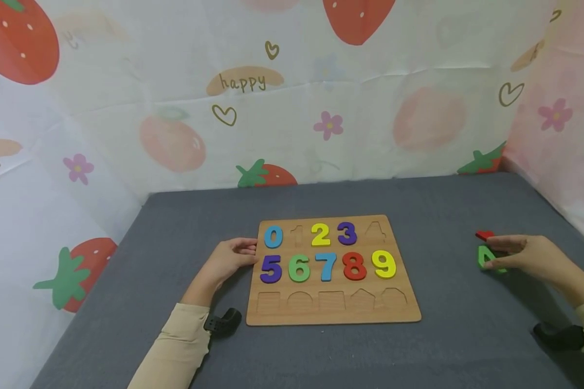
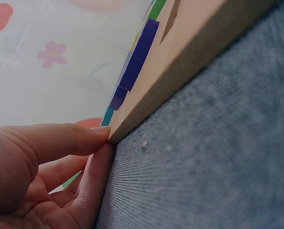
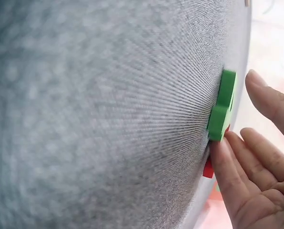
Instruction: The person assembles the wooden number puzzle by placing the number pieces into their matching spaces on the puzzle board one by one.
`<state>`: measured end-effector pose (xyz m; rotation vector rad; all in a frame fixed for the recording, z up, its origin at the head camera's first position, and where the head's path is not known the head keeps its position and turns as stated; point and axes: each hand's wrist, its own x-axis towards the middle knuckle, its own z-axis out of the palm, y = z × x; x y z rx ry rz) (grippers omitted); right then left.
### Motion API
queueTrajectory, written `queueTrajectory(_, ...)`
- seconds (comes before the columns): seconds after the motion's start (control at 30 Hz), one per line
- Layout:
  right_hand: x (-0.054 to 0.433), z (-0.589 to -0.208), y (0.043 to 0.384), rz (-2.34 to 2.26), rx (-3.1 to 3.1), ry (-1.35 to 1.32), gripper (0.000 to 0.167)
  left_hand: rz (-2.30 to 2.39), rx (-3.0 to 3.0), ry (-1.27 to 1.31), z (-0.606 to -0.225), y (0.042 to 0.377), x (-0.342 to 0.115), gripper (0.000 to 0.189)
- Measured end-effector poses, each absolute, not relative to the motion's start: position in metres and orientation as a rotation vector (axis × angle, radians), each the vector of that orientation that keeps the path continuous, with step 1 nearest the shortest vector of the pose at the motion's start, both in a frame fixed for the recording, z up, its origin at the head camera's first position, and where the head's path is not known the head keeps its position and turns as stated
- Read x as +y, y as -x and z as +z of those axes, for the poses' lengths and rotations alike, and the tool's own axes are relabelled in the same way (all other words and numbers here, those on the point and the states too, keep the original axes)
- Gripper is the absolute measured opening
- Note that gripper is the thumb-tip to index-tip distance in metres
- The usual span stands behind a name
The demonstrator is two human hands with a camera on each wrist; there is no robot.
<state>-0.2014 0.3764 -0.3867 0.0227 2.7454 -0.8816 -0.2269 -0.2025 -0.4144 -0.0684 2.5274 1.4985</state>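
Observation:
A wooden number puzzle board (image 1: 336,317) lies on the grey cloth, with colored digits set in two rows. My left hand (image 1: 226,262) pinches its left edge; the left wrist view shows thumb and fingers on the board's corner, near the purple 5 (image 2: 141,59). Far to the right, my right hand (image 1: 532,259) is at a green number 4 (image 1: 483,255). In the right wrist view the fingers touch the green 4's side (image 3: 220,119), while the thumb stands apart from it. Just behind is a red piece (image 1: 484,234), partly hidden by the fingers.
Bare recesses for 1 (image 1: 297,236) and 4 (image 1: 376,231) show in the top row, and several shape outlines run along the bottom. Strawberry-printed cloth (image 1: 360,151) walls the back and sides. Dark bands (image 1: 224,322) sit at both wrists.

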Motion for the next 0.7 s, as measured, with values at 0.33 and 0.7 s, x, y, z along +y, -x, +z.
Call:
queueTrajectory(0.33, 0.3764, -0.3857, 0.2007, -0.781, 2.738, 0.068, 0.096, 1.504, 2.522, 0.068, -0.4152, 0.2264, -0.2029, 0.048)
queueTrajectory(0.7, 0.3782, -0.3858, 0.2011, -0.701, 2.770, 0.117, 0.095, 1.503, 2.524, 0.063, -0.4166, 0.2288, -0.2026, 0.048)
